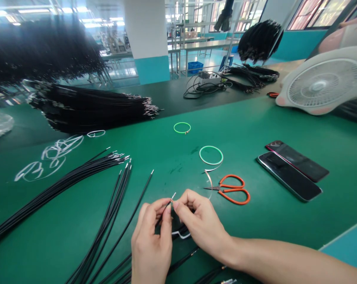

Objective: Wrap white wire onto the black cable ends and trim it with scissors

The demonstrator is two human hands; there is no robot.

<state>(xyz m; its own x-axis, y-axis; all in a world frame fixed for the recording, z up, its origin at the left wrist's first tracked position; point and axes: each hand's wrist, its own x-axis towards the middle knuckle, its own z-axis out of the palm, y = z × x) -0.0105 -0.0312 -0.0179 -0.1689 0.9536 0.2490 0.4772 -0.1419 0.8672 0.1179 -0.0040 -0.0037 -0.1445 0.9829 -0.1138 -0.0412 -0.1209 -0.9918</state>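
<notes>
My left hand (151, 240) and my right hand (199, 221) meet low in the middle of the green table (255, 130). Both are closed in a pinch on the end of a thin black wire (166, 205), whose bare metal tip sticks up between the fingertips. A white tie (181, 235) curls under my right hand. Several loose black wires (113, 213) fan out to the left of my hands. Orange-handled scissors (233, 190) lie just right of my right hand.
A thick stack of black wires (89, 107) lies at the back left. Two green rings (182, 127) (211, 155) lie mid-table. Two phones (289, 175) (297, 159) lie at the right, a white fan (323, 81) behind them. White ties (52, 156) are scattered left.
</notes>
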